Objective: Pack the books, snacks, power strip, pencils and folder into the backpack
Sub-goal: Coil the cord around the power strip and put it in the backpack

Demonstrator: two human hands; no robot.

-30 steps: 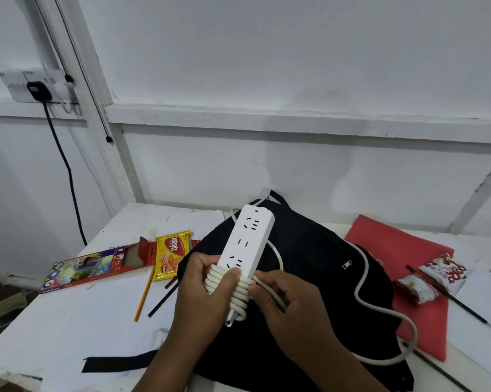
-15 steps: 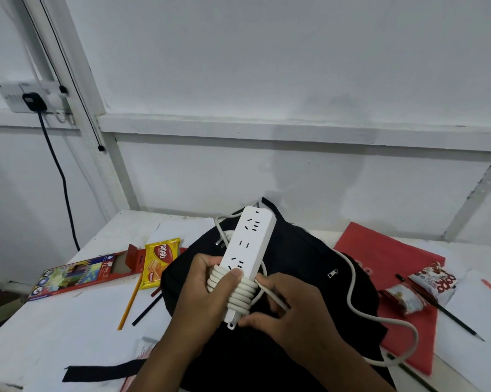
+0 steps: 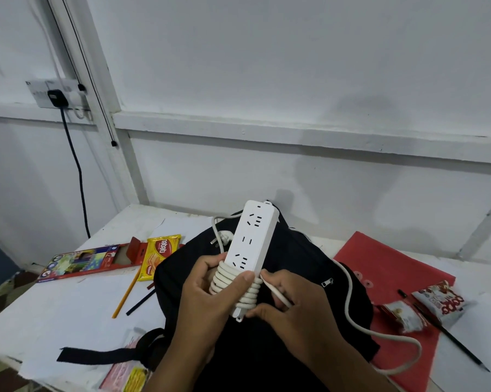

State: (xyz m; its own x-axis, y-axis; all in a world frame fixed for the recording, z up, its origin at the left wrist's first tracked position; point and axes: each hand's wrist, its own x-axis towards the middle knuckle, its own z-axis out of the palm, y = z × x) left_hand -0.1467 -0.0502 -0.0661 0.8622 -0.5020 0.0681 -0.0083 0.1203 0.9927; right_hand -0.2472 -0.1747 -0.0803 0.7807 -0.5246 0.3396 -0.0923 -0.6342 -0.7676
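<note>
Low in the middle of the frame, just above the black backpack (image 3: pixel 289 267), the left hand (image 3: pixel 207 295) grips the white power strip (image 3: pixel 251 244) by its near end, thumb laid across the coils already wound there. The strip's long axis runs from that hand up and slightly right, toward the wall, sockets facing the camera.

Right beside it, touching the coils, the right hand (image 3: pixel 289 309) pinches the cord (image 3: pixel 352 301) between curled fingers and thumb. From that pinch the free cord swings out to the lower right, loops over the red folder (image 3: pixel 391 267), and comes back behind the bag; the plug (image 3: pixel 223 239) shows at the strip's left edge. By my reckoning the right hand is the winding hand, and each turn has to cross the strip's short axis, so the slack on the right is what feeds it.

Left of the bag lie the pencil box (image 3: pixel 83 261), a yellow wafer packet (image 3: pixel 160 254) and loose pencils (image 3: pixel 125 295); snack packets (image 3: pixel 437 304) sit at the right.
</note>
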